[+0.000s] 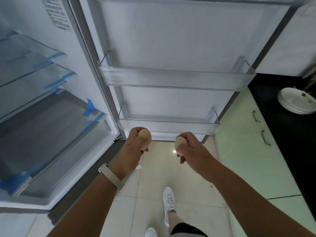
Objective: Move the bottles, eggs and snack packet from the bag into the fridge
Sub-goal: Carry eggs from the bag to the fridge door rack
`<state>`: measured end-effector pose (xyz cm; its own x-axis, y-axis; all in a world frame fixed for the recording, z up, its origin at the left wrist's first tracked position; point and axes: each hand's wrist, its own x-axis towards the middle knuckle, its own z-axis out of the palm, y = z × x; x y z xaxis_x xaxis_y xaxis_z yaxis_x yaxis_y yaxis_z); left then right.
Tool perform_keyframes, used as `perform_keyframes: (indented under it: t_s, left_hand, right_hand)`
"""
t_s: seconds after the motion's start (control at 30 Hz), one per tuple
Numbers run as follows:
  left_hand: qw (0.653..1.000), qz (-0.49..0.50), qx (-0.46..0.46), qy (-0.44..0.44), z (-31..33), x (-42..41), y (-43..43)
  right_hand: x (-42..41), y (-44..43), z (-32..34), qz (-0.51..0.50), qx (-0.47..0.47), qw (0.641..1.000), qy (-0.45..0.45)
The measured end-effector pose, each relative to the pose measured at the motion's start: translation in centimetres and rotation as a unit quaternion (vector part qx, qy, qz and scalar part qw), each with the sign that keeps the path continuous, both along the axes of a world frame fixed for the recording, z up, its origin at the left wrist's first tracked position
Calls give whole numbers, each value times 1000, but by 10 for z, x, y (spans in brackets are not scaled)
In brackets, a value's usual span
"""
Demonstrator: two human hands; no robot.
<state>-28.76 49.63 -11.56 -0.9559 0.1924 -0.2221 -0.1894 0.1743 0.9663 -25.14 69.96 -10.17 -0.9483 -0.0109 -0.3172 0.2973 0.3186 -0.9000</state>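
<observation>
You held both hands out close in front of the lower door shelf (168, 124) of the open fridge door (179, 40). Your left hand (131, 149) was curled round one egg (145, 140), fingers and thumb wrapped about it, near that shelf's left end. Your right hand (190, 150) gripped the other egg (181, 144) in the same way, nearer the shelf's middle. The two eggs were apart from each other, and whether either touched the shelf could not be told. A pale wristband (111, 177) sat on your left wrist. Above the lower door shelf hung the upper door shelf (176, 79), also of clear plastic. Left of the lower door shelf lay the fridge's glass shelves (34, 69) and a drawer (51, 134), edged with strips of blue tape (89, 108). Well to the right of it, a stack of white plates (295, 103) stood on a black counter (290, 134). On your side of the shelf, your white shoe (169, 202) rested on the tiled floor (188, 194).
</observation>
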Motion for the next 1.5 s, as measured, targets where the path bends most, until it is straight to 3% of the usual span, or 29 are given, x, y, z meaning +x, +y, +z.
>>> perform_keyframes:
  t_s: [0.13, 0.33, 0.5, 0.6, 0.73, 0.9, 1.07, 1.5]
  left_hand:
    - [998, 27, -36, 35, 7, -38, 10]
    - [965, -22, -233, 120, 19, -110, 16]
    - [919, -65, -375, 98, 5, -153, 17]
    - [885, -99, -450, 65, -11, -170, 19]
    - [826, -160, -540, 10, -26, -187, 30]
    - [794, -210, -567, -62, -35, -201, 38]
    - [762, -235, -595, -101, -36, -209, 46]
    - [764, -250, -587, -101, -50, -212, 39]
  right_hand:
    - [-48, 7, -1, 27, 35, 997, 58]
    - [-140, 28, -8, 108, 150, 971, 153]
    - [-186, 43, -11, 203, 318, 919, 110]
    - [-200, 47, -22, 279, 335, 898, 66]
    - [-214, 36, -34, 358, 325, 873, 71]
    - [-227, 15, -52, 371, 194, 908, 15]
    - [-235, 6, -62, 423, 213, 880, 34]
    - [-240, 8, -91, 412, 220, 884, 33]
